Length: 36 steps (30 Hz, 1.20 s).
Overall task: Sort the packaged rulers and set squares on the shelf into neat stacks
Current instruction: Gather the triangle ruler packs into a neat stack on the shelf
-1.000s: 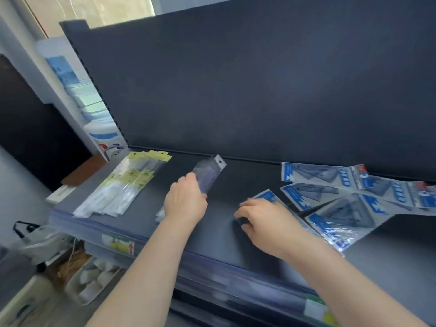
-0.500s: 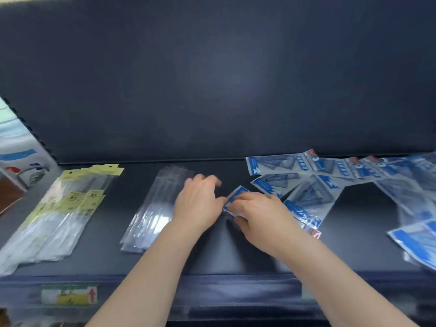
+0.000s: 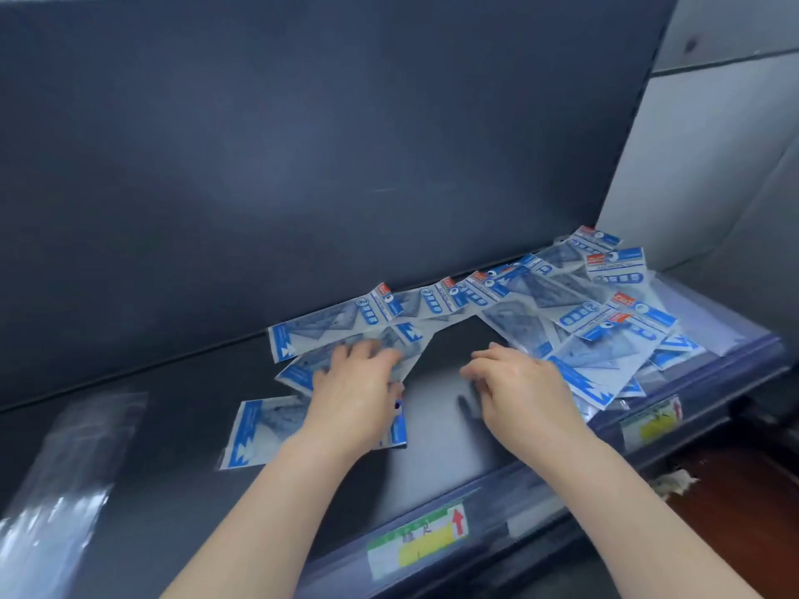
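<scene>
Set-square packets [image 3: 557, 309] heaped on shelf [image 3: 436, 430], right half; blue headers, red tags, print unreadable. Left hand [image 3: 352, 399] laid flat on them, fingers spread; right hand [image 3: 523, 391] loosely curled beside heap. Red arrow on shelf-edge label [image 3: 417, 542].

Blue-labelled set-square packets [image 3: 575, 322] lie scattered, overlapping on the shelf [image 3: 441, 425]; clear ruler packets [image 3: 73, 469] lie flat at left.

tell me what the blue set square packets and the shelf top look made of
Set square packets: thin glossy clear plastic film, blue printed; they crinkle and catch the light. Shelf top: smooth, dark, matt sheet, probably painted metal or laminate; no grain shows, so cannot tell which.
</scene>
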### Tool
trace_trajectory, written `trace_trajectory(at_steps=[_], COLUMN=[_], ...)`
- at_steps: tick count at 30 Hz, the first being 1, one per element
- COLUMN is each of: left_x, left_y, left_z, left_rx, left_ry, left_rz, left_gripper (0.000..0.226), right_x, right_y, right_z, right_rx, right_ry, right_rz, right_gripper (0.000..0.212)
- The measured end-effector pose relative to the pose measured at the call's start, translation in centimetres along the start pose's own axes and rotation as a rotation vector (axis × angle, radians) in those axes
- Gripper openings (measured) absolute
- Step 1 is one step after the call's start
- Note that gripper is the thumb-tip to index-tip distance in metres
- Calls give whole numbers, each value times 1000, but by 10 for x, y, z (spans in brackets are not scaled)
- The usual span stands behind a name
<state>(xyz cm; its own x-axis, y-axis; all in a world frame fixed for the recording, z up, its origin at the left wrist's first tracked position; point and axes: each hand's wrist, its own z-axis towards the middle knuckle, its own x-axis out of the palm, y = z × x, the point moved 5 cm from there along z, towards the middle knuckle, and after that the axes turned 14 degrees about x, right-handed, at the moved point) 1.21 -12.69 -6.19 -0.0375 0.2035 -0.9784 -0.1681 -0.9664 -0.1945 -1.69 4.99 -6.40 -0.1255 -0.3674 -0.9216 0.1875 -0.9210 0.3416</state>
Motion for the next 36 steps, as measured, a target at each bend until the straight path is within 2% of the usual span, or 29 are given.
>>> trace_trajectory(at_steps=[3, 5, 7, 9, 11, 14, 18, 21, 22, 24, 26, 29, 34, 36], left_x=[14, 24, 30, 34, 39, 42, 40, 34, 32, 30, 34, 43, 37, 28], left_y=[-47, -74, -92, -102, -112, -124, -122, -110, -102, -89, -94, -123, -108, -91], left_z=[27, 45, 65, 82, 98, 119, 130, 136, 138, 140, 139, 137, 135, 134], left_rx=[213, 246, 174, 27, -81, -166, -222, -281, -312, -366, -379, -309, -366, -412], left_ry=[50, 90, 55, 33, 67, 112, 182, 116, 81, 29, 59, 155, 138, 74], left_rz=[-85, -93, -63, -48, -53, -132, -264, -290, -278, -319, -339, -139, -181, -150], left_gripper=[38, 34, 29, 38, 51, 51, 48, 18, 13, 18, 39, 60, 40, 34], right_x=[-14, -22, -27, -28, -29, -31, -38, -39, -40, -41, -40, -40, -36, -38], right_y=[-38, -58, -75, -89, -99, -111, -119, -125, -127, -128, -129, -128, -128, -125], right_z=[14, 23, 29, 34, 38, 47, 60, 66, 68, 71, 75, 78, 85, 84], right_rx=[71, 76, 82, 75, 59, 7, -61, -125, -142, -163, -179, -212, -183, -197], right_ry=[0, 18, 54, 75, 123, 210, 284, 305, 306, 304, 295, 303, 335, 314], right_rz=[-52, -88, -114, -106, -106, -105, -71, -50, -40, -34, -38, -76, -36, -35], right_gripper=[29, 26, 27, 29, 31, 29, 24, 23, 22, 24, 29, 38, 35, 31])
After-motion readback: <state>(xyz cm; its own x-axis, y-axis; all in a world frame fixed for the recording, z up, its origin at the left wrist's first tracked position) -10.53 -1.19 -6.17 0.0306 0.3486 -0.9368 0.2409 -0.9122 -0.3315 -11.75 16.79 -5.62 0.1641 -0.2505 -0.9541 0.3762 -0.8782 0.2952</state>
